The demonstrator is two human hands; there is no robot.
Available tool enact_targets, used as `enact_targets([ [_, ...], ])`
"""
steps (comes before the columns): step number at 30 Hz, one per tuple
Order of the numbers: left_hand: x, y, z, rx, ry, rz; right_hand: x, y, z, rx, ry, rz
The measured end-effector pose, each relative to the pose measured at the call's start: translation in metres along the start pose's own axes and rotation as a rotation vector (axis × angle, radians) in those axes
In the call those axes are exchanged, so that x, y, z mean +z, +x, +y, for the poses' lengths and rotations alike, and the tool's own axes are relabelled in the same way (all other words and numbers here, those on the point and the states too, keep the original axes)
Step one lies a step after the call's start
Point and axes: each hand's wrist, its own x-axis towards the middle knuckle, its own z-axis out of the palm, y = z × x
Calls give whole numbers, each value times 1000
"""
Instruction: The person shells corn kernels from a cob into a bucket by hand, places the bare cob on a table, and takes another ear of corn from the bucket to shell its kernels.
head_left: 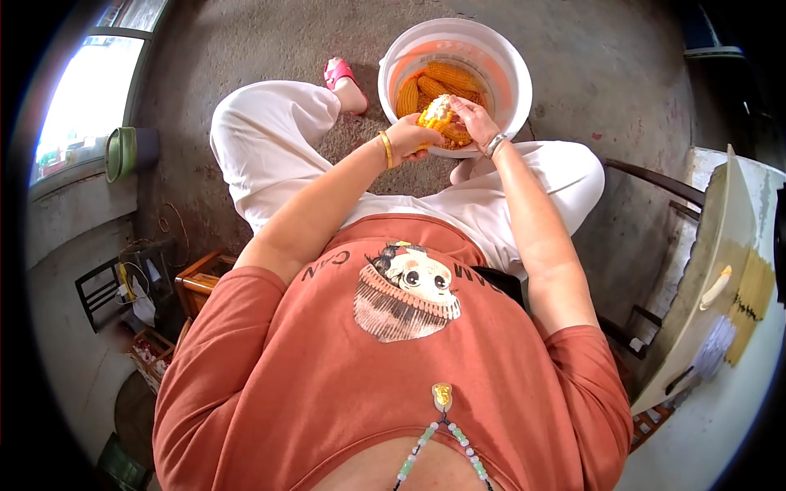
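Observation:
A corn cob (436, 113), yellow with kernels on part of it and pale where it is bare, is held over the near side of a white bucket. My left hand (404, 140), with a yellow bangle at the wrist, is wrapped round its lower left side. From the right, my right hand (475, 121) grips the cob too, its fingers closed against the kernels; the fingertips are partly hidden. Below the hands, several whole yellow corn cobs (446, 78) lie inside the bucket (517, 69), with loose kernels among them.
The bucket stands on a grey concrete floor (270, 41) between my knees. A pink sandal (336, 72) is on my foot, left of it. At right is a pale table (696, 270) with a cob-like piece on top. A wooden stool (201, 282) stands at left.

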Motion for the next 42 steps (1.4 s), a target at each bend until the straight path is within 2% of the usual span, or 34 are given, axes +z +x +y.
enact_targets([
  [1, 0, -2, 2, -13, -25, -21, 3, -5, -8, 18, 12, 11],
  [4, 0, -6, -1, -49, -148, -121, -4, -1, -9, 8, 211, -290],
  [7, -4, -4, -6, -70, -273, -236, -5, -4, -12, 44, 351, -467],
  [10, -9, -1, -10, -57, -310, -319, -7, -9, -19, 33, 352, -523],
  [14, -11, -2, -13, -21, -275, -339, -7, -10, -20, 38, 283, -521],
  [17, -11, -4, -5, -119, -155, -300, -5, -10, -15, 46, 281, -483],
  [20, 3, -12, 4, -194, -139, -96, 1, -14, -18, -21, 272, -499],
  [21, -4, -2, -8, -186, -188, -136, 3, -12, -17, -21, 258, -462],
  [22, 6, -9, -1, -161, -217, -48, 6, -12, -15, -30, 249, -434],
  [23, 0, 4, -13, -158, -210, -81, 12, -19, -22, -79, 245, -391],
  [25, 16, -14, 6, -138, -53, 26, 13, -18, -17, -41, 253, -310],
  [27, 12, 0, -8, -132, -13, 73, 11, -7, 2, -203, 171, -291],
  [28, 7, 18, -24, -118, 14, 107, 11, -6, 6, -210, 137, -243],
  [30, 15, 8, -14, -116, 44, 114, 11, -11, 0, -231, 58, -225],
  [33, 22, 4, -3, -155, 77, 144, 13, -6, 9, -119, 285, -181],
  [36, 28, 3, 0, -177, 100, 165, 18, -15, -1, -110, 352, -134],
  [38, 39, -8, 12, -186, 223, 212, 12, -9, 13, -135, 342, -116],
  [42, 41, -18, 15, -154, 194, 182, 16, -13, 1, -108, 326, -126],
])
